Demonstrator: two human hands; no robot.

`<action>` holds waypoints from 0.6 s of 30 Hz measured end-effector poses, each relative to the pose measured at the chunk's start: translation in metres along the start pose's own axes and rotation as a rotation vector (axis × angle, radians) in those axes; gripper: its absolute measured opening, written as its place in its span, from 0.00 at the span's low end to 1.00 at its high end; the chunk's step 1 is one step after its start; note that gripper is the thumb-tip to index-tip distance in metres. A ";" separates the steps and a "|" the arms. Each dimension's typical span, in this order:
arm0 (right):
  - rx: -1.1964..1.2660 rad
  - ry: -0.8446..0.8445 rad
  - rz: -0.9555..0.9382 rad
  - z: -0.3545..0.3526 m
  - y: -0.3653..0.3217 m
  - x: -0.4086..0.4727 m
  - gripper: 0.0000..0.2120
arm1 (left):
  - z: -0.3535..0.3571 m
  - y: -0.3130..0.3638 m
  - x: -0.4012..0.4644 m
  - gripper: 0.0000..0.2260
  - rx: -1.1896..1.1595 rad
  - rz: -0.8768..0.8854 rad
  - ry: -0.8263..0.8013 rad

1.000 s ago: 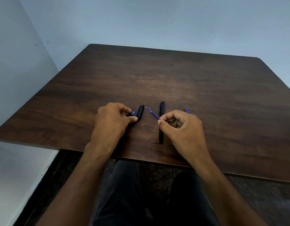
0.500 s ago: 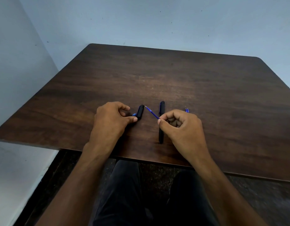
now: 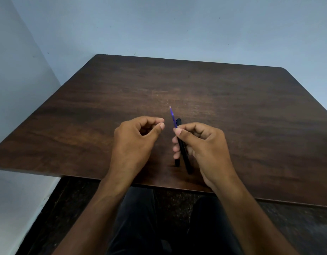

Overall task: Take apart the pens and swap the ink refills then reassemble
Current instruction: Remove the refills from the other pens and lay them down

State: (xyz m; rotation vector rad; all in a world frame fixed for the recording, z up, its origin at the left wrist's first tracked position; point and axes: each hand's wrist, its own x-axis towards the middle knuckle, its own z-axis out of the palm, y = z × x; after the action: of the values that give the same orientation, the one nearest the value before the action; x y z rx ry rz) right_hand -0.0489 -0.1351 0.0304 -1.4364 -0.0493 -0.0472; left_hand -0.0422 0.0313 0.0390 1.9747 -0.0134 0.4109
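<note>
Now that my left hand (image 3: 138, 134) has let go of the short black piece and is curled on nothing, my right hand (image 3: 199, 144) pinches the blue refill (image 3: 172, 115) and also grips a black barrel (image 3: 184, 153), lifted near the table (image 3: 251, 116) front edge. I judge insertion comes next.

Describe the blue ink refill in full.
The blue ink refill is a thin, straight rod, translucent blue like plastic, ending in a pale tip at its far end. It points away from the person, tilted a little to the left. The right hand pinches its near end between thumb and forefinger, so that part is hidden. It runs close beside a black pen barrel gripped in the same hand.
</note>
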 end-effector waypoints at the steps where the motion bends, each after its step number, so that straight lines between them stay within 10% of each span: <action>1: 0.066 0.003 0.019 -0.001 -0.001 0.000 0.04 | 0.001 0.000 -0.002 0.04 -0.012 -0.005 -0.012; 18: 0.484 0.224 0.067 0.008 -0.016 0.005 0.02 | 0.024 0.021 -0.025 0.19 -0.051 0.006 -0.069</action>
State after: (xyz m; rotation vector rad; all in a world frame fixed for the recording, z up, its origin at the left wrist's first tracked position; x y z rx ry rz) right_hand -0.0446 -0.1291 0.0479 -0.9416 0.1623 -0.1322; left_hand -0.0629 -0.0033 0.0414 1.9385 -0.0728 0.3433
